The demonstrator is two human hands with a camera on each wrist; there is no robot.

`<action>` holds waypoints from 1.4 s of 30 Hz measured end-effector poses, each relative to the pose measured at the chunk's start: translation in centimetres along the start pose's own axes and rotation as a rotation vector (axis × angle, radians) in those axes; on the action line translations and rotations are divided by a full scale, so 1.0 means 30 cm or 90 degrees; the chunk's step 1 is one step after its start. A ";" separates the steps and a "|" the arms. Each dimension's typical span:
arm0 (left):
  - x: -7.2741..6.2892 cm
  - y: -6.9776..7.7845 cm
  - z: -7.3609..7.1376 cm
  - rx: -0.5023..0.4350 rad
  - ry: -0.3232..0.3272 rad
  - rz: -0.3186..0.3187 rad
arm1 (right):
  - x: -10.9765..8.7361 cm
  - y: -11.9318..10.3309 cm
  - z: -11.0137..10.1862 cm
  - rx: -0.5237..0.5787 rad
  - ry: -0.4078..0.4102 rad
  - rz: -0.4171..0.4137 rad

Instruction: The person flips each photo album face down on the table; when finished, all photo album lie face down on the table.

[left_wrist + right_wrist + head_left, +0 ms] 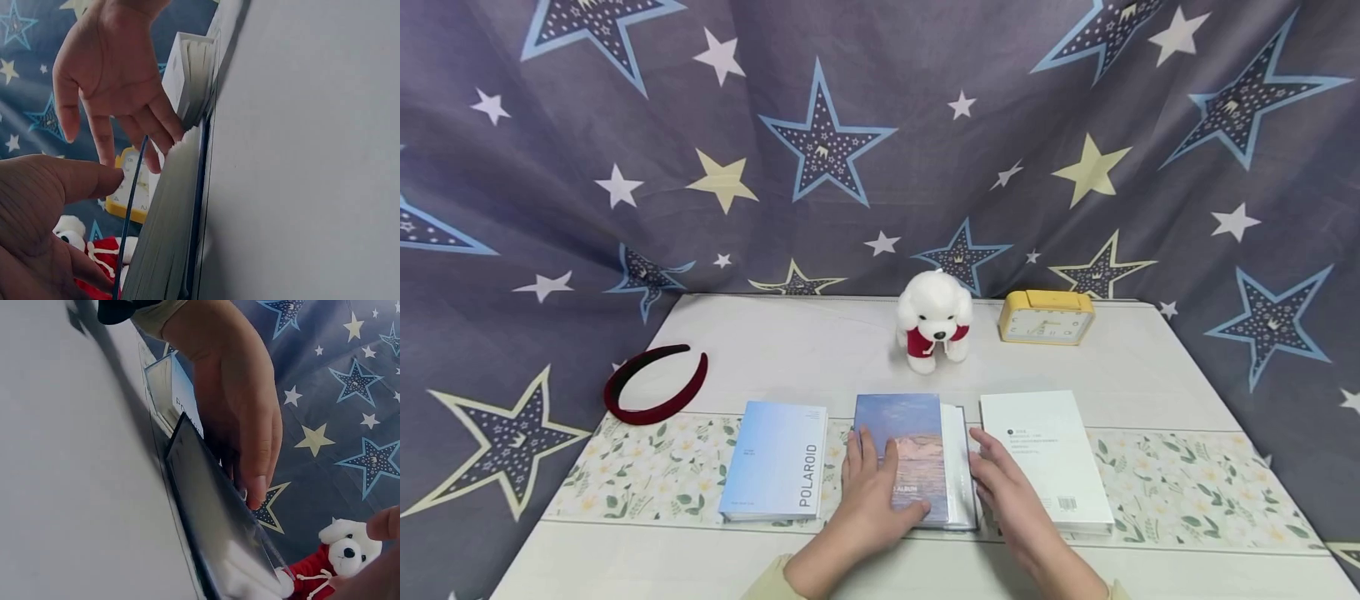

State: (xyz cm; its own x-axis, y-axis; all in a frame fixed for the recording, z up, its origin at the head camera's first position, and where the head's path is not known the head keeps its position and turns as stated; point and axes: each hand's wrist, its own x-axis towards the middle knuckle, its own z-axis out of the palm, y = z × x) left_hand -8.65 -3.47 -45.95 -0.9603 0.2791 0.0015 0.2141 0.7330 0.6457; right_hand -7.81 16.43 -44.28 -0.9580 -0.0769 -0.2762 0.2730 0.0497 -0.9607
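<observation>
A photo album [917,417] with a painted sea-and-sky cover lies in the middle of the table. Its front cover stands slightly raised from the pages [169,219], whose edges show at the right. My left hand [872,500] rests on this cover with fingers spread and thumb toward the right edge. Beside the album's right edge is my right hand [1011,492], its fingers loosely extended and holding nothing. In the left wrist view, the right hand's fingertips come close to the pages; whether they touch cannot be told.
A blue POLAROID album [775,458] lies left, a white book [1045,458] right, partly behind the right hand. Farther back are a dark red headband [662,408], a white plush dog [936,308] in red and a yellow clock [1047,317]. A star-patterned curtain [880,208] hangs behind.
</observation>
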 end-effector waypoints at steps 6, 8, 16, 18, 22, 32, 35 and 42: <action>0.010 -0.020 0.006 -0.066 0.011 -0.017 | -0.011 -0.013 0.008 0.019 0.034 -0.047; 0.013 -0.022 0.007 -0.089 0.017 -0.024 | -0.016 -0.023 0.009 0.026 0.046 -0.062; 0.019 -0.007 0.006 -0.196 -0.001 -0.077 | -0.028 -0.045 0.027 0.035 -0.008 -0.049; 0.020 -0.002 0.004 -0.209 -0.008 -0.087 | -0.029 -0.040 0.033 0.039 -0.035 -0.052; 0.026 0.002 -0.002 -0.223 -0.014 -0.082 | -0.023 -0.028 0.042 0.043 -0.073 -0.064; 0.040 0.011 -0.026 -0.292 -0.051 -0.057 | -0.006 -0.021 0.042 0.038 -0.156 -0.144; 0.041 0.017 -0.033 -0.315 -0.052 -0.049 | -0.005 -0.022 0.043 0.038 -0.181 -0.160; 0.042 0.023 -0.045 -0.369 -0.064 -0.013 | -0.003 -0.023 0.052 0.064 -0.237 -0.183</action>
State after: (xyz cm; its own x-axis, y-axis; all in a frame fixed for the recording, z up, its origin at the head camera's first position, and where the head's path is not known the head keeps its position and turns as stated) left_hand -9.94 -3.45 -44.46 -0.9352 0.3472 -0.0698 0.0355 0.2880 0.9570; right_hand -7.77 14.85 -43.62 -0.9042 -0.4262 0.0283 0.0257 -0.1205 -0.9924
